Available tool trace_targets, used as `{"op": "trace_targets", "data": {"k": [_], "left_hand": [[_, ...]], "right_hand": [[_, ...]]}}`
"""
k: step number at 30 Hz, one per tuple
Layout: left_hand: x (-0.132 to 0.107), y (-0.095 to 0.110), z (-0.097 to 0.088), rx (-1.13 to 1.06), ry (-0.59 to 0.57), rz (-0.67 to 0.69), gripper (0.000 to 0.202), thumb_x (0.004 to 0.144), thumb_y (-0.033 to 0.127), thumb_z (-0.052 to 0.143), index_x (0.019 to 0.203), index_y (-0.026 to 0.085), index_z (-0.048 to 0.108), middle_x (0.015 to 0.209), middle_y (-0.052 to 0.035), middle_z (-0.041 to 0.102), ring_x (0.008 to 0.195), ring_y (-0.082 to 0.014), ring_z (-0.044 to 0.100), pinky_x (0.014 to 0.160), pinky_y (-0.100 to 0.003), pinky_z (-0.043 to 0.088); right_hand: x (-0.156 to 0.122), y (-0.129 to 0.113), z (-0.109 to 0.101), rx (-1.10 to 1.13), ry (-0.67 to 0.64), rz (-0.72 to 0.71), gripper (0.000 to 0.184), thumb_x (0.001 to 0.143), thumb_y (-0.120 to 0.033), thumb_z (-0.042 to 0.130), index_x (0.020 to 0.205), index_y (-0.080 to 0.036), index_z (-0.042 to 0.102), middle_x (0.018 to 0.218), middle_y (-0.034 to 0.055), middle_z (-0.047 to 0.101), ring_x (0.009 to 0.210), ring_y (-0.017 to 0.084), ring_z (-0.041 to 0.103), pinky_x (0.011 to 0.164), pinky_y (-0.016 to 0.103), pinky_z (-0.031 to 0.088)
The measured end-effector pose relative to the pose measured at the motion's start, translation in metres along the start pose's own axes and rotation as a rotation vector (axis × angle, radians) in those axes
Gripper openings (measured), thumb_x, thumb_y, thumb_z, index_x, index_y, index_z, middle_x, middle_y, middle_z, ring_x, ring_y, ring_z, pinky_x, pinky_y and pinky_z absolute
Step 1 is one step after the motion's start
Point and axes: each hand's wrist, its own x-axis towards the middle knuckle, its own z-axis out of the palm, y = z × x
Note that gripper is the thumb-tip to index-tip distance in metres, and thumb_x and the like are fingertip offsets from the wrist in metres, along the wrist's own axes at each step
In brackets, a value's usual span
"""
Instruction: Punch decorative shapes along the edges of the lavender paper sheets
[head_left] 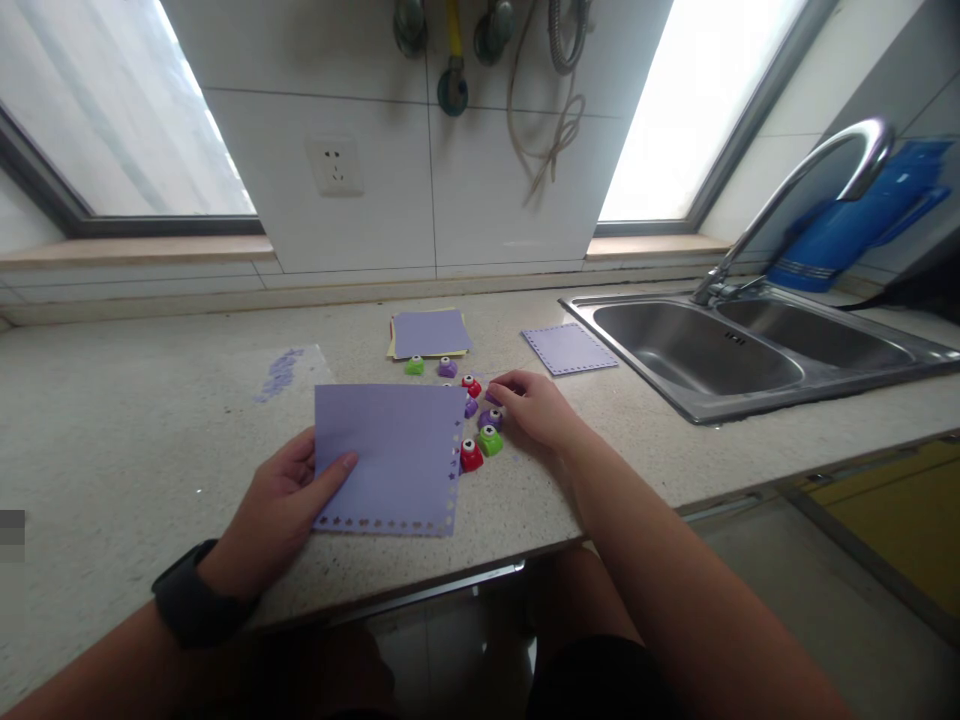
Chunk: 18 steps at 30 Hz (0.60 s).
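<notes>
My left hand [281,500] grips a purple sheet of paper [386,450] by its left side, thumb on top. Small cut-out shapes line the sheet's bottom and right edges. Just right of it, my right hand [536,405] has its fingertips closed on a small purple craft punch [493,397], mostly covered by the fingers. Around that hand stand more punches: a red punch [471,456], a green punch [490,440], a purple punch [491,419] and another red punch [471,386]. Part of the group is hidden behind the sheet.
Behind the punches lies a stack of purple and yellow paper [431,333]. A sheet with punched edges [570,348] rests near the steel sink [697,412]. Purple paper bits [279,375] lie at left. A faucet [795,190] and blue jug [862,220] stand at right.
</notes>
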Motion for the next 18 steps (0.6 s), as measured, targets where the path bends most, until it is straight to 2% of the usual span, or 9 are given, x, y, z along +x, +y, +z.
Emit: {"op": "trace_targets", "data": {"k": [7,11,18], "left_hand": [[0.0,0.0009,0.0,0.021,-0.02,0.018,0.04,0.085,0.037,0.075,0.121,0.023,0.064,0.108,-0.0062,0.08,0.088,-0.028,0.078,0.073,-0.035,0.067],[0.0006,-0.0002,-0.0001,0.038,-0.015,0.028,0.038,0.086,0.036,0.073,0.121,0.024,0.064,0.107,-0.0065,0.08,0.088,-0.0294,0.078,0.075,-0.039,0.067],[0.0011,-0.0007,-0.0008,0.048,-0.017,0.032,0.032,0.088,0.034,0.072,0.118,0.027,0.065,0.107,-0.0049,0.08,0.089,-0.0291,0.078,0.077,-0.04,0.067]], "right_hand": [[-0.0028,0.0027,0.002,-0.039,-0.007,-0.076,0.019,0.09,-0.038,0.065,0.091,-0.024,0.078,0.091,0.0101,0.077,0.082,0.026,0.068,0.076,0.044,0.048],[-0.0035,0.0043,0.0012,-0.058,-0.002,-0.053,0.021,0.089,-0.043,0.067,0.089,-0.025,0.078,0.089,0.0091,0.077,0.079,0.026,0.066,0.073,0.044,0.047],[-0.0047,0.0026,0.0001,-0.099,-0.015,-0.046,0.025,0.085,-0.049,0.07,0.083,-0.025,0.079,0.083,0.0086,0.075,0.074,0.024,0.064,0.069,0.042,0.045]]}}
